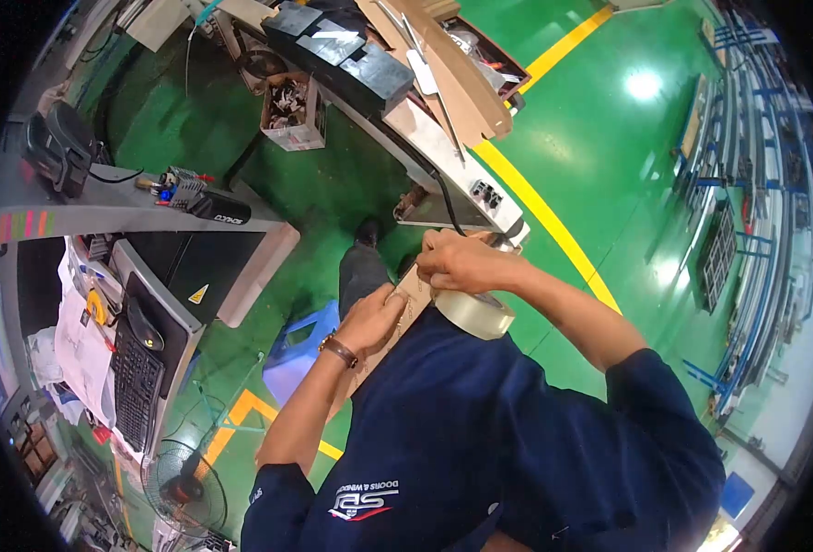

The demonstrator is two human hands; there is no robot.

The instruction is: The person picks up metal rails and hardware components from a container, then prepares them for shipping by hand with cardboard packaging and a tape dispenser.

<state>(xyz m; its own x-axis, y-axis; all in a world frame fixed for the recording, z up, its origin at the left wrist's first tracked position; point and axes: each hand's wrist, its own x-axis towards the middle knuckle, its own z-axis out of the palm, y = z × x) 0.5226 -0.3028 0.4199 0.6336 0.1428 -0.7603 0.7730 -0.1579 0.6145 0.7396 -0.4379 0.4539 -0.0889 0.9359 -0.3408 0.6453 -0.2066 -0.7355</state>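
Observation:
A long, narrow cardboard box or strip [413,299] with printing lies slantwise in front of my body. My left hand [369,322], wearing a wristwatch, is closed around its middle, thumb on top. At its far end my right hand [471,263] has its fingers curled against the cardboard. A roll of clear packing tape [476,316] sits on edge under my right palm, against the cardboard; the fingers gripping it are partly hidden.
Ahead stands a bench [443,138] with black boxes [342,57] and long cardboard [457,69]. On the left are a desk with a keyboard [138,377], a mouse [145,327] and a fan [183,488]. A blue stool [300,354] is by my leg; profile racks [747,184] stand right.

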